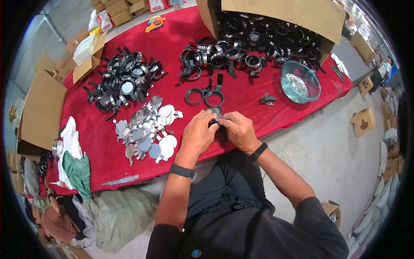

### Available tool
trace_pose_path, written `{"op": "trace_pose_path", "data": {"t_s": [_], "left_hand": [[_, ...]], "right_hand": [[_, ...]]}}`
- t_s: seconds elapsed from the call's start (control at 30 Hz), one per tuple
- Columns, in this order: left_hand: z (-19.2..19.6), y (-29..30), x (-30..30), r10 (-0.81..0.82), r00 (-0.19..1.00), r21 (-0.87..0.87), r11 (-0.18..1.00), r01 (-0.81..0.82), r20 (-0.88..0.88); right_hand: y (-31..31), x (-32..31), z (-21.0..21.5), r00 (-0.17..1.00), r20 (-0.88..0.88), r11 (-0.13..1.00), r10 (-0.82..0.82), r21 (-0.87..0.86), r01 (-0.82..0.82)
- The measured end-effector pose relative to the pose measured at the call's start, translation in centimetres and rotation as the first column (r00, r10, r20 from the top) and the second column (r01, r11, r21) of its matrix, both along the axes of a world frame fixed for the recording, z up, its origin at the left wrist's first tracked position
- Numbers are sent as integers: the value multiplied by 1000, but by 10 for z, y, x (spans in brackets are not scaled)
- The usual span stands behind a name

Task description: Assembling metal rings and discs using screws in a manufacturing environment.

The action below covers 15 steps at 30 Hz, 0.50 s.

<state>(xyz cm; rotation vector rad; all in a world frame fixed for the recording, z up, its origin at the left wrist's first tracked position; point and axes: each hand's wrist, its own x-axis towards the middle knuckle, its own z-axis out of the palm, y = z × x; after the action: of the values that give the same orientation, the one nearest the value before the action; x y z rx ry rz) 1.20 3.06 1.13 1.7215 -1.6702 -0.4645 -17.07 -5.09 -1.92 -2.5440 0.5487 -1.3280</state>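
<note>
Near the table's front edge, my left hand (198,131) and my right hand (241,131) meet with bent fingers around a small black ring-shaped part (214,111). A grey disc seems to sit in its ring, and its dark handle hangs down between my hands. My fingertips hide the joint between disc and ring. Just beyond lie two black rings with handles (214,99), side by side and without discs. Left of my left hand is a loose heap of silvery tabbed discs (144,131).
A pile of black rings with discs (125,82) lies at the left. More bare black rings (230,54) spill from a cardboard box (284,15). At the right stand a glass bowl (317,88) of small metal pieces and a dark clip-like part (268,99). Cloths (76,168) hang at the left edge.
</note>
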Motion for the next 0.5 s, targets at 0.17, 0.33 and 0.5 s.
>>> {"op": "trace_pose_path", "data": {"t_s": [0.17,0.33,0.5], "left_hand": [[-3,-3,-3,35,999,-29,999,-36,-17],[-4,-6,-2,54,997,1,999,-54,-61],[-6,-8,8,34,994,50,998,-29,-108]], "right_hand": [[1,2,-5,999,31,998,-22,52,20],[14,10,-8,975,181,922,-126,384,47],[24,16,-11,947,239,843,-216,536,57]]}}
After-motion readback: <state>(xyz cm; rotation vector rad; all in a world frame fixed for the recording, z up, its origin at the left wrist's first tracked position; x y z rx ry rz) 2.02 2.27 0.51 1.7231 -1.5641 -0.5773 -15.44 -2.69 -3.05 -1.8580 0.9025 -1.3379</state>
